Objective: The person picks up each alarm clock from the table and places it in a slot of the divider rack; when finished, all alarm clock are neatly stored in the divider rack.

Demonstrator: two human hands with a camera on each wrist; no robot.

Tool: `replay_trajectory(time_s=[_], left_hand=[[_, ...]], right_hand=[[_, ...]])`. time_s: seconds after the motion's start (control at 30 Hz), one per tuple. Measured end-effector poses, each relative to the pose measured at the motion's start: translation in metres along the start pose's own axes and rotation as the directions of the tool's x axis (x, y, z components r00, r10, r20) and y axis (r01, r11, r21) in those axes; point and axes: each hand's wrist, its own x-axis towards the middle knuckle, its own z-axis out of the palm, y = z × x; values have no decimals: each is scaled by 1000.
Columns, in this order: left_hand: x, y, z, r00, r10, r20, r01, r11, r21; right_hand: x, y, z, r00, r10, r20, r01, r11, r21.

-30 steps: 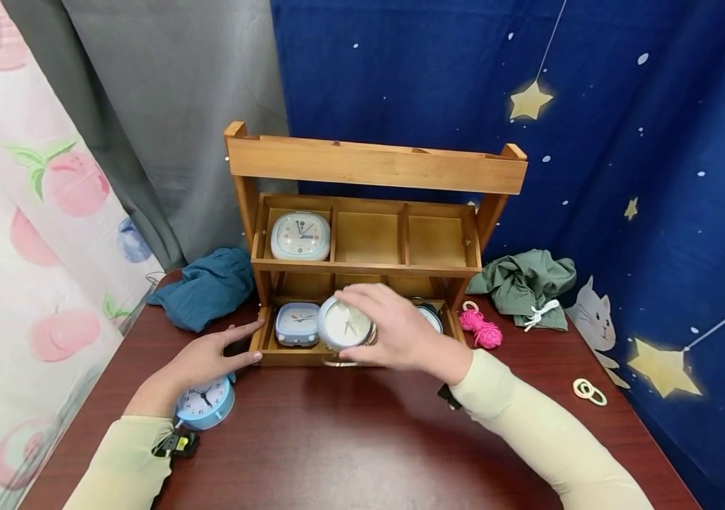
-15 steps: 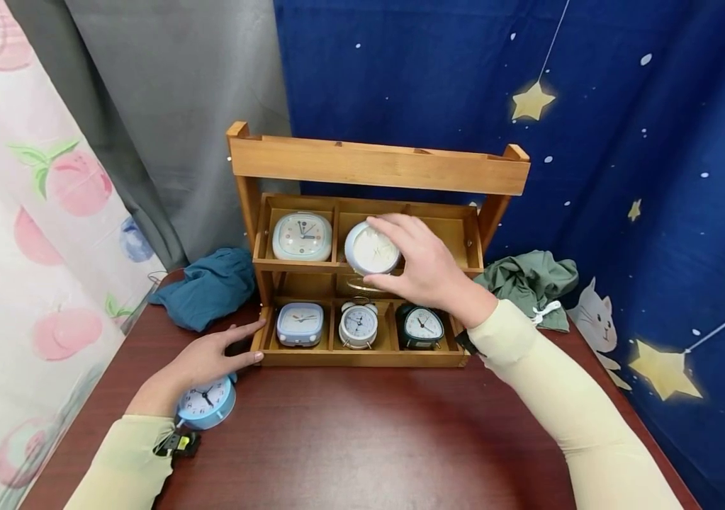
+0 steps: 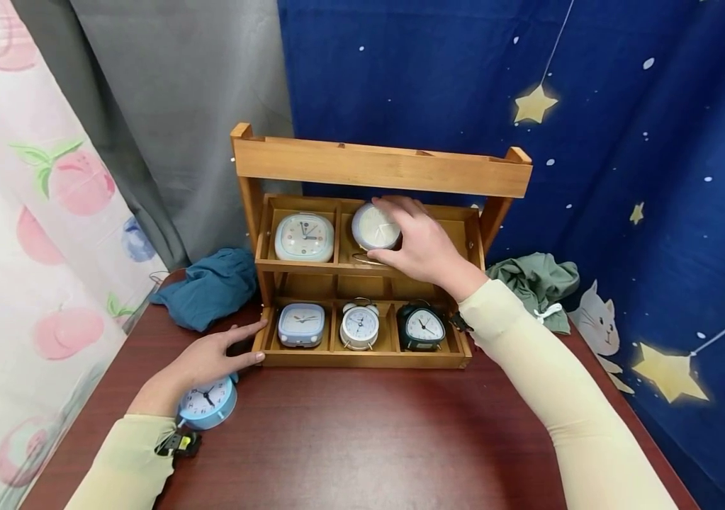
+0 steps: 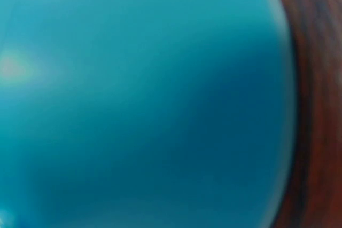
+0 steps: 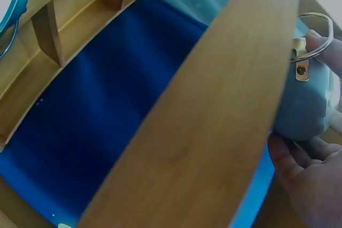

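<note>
Looking down from the head view, we see the right hand [image 3: 422,248] curled round a round pale-blue clock [image 3: 375,227], holding it in the middle compartment of the upper shelf of a wooden rack [image 3: 378,166]. To its left in that shelf sits a square pale clock [image 3: 304,237]; the compartment to its right is mostly hidden by the hand. The lower shelf holds three clocks side by side: a square blue one [image 3: 301,324], a white twin-bell one [image 3: 360,326] and a dark one [image 3: 421,327].

The left hand [image 3: 205,361] lies on the counter [image 3: 362,439] with fingers stretched out flat, its fingertips touching the rack's lower left corner. A round blue clock [image 3: 206,403] stands just under the wrist.

The right wrist view gives us what the head view hides: the clock's blue back and its metal wire loop [image 5: 312,38], with fingers [image 5: 299,150] wrapped under the body. It shows little else but the rack's boards, close and out of focus.

The left wrist view is a blue blur with a strip of dark wood at the right edge; we cannot tell anything about the hand from it.

A teal cloth [image 3: 209,287] lies left of the rack, a green cloth [image 3: 537,280] to the right.
</note>
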Motion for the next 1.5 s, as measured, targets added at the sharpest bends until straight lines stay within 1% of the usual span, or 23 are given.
replay_trajectory(time_s=[0.17, 0.33, 0.53, 0.63, 0.87, 1.0, 1.2, 1.33, 1.5], left_hand=[[1, 1, 1, 1000, 2, 0, -2, 1000, 2], [1, 1, 0, 1000, 4, -5, -4, 1000, 3], [1, 0, 0, 1000, 4, -1, -4, 1000, 3], [1, 0, 0, 1000, 1, -1, -1, 1000, 3], [0, 0, 0, 1000, -1, 1, 1, 1000, 3], [0, 0, 0, 1000, -2, 4, 2, 1000, 0], [0, -2, 1, 1000, 4, 0, -4, 1000, -2], [0, -2, 1, 1000, 3, 1, -3, 1000, -1], [1, 0, -1, 1000, 4, 7, -4, 1000, -1]], right_hand=[[4, 4, 7, 998, 35, 57, -35, 999, -6], [9, 5, 8, 992, 70, 108, -71, 997, 10], [15, 7, 5, 980, 68, 184, -70, 998, 4], [19, 9, 3, 968, 65, 240, -66, 998, -4], [29, 7, -1, 930, 86, 356, -85, 996, -18], [31, 7, -4, 912, 82, 403, -76, 997, -30], [32, 5, -9, 892, 61, 448, -37, 997, -62], [27, 1, -10, 896, 67, 438, -45, 997, -59], [9, -4, -9, 929, 71, 364, -69, 997, -19]])
